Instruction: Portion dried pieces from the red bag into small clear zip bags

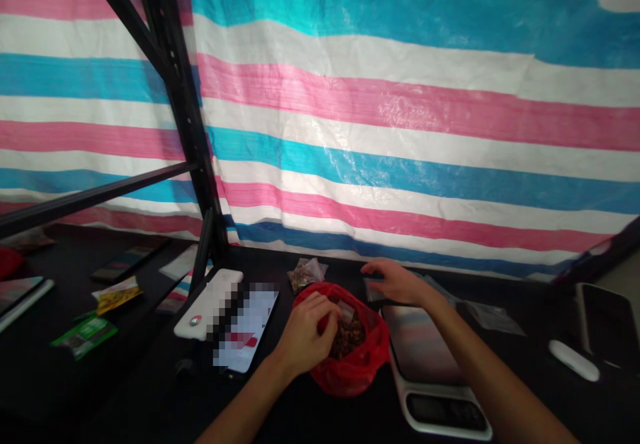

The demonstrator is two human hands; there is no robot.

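A red plastic bag (345, 381) stands with its mouth spread wide, and small brown pieces (350, 339) lie inside. Over its left rim, my left hand (311, 329) is closed, thumb and fingers curled together. A small clear plastic bag (346, 311) shows at those fingertips; their exact grip is partly hidden. Farther right, my right hand (397, 284) reaches past the kitchen scale (425, 347) with fingers stretched out and apart. Below its fingertips lies a clear plastic bag (374, 291); I cannot tell whether they touch it.
Behind the red bag lies a filled clear packet (306, 273). To the left are a white device (207, 304), a phone (250, 331), and green (87, 334) and yellow (117, 295) packets. More clear bags (493, 317) and a white oblong object (574, 361) lie right. A black frame post (187, 111) rises left.
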